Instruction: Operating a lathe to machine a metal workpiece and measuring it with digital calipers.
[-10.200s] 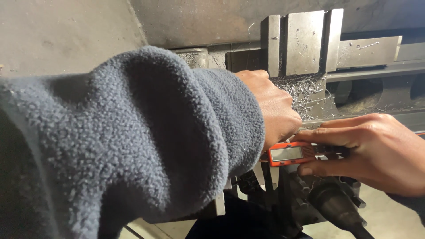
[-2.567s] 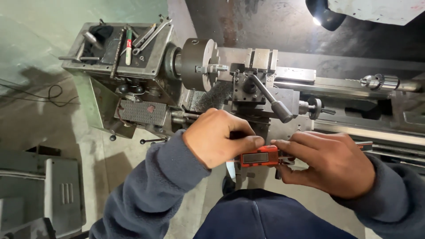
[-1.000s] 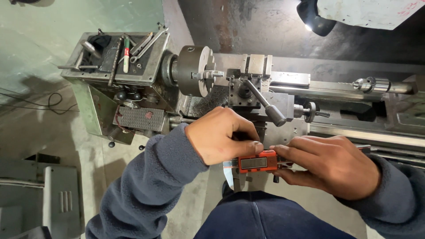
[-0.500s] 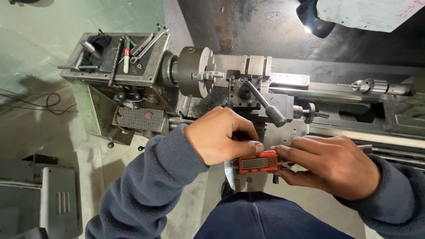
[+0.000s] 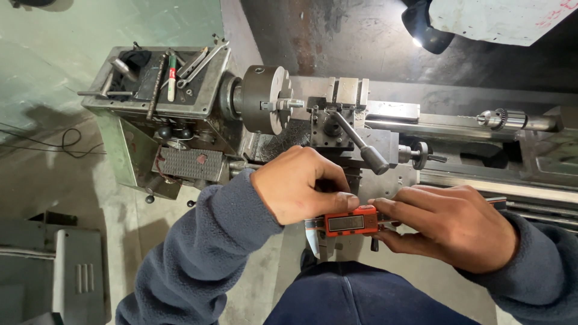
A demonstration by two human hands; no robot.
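Both hands were closed on a caliper point(image 5: 348, 222) with an orange plastic body and grey display: the left hand point(image 5: 298, 183) pinched its left end from above, the right hand point(image 5: 448, 225) wrapped its right end, the steel beam hidden inside the fingers. Its pointed jaws hung just below the grip, over bare concrete floor point(image 5: 150, 222) with free room. Just beyond the knuckles stood the lathe point(image 5: 198, 129); its black-knobbed lever point(image 5: 361, 144) crowded the space above, with the round steel chuck point(image 5: 262, 99) farther up-left and loose tools on the headstock top.
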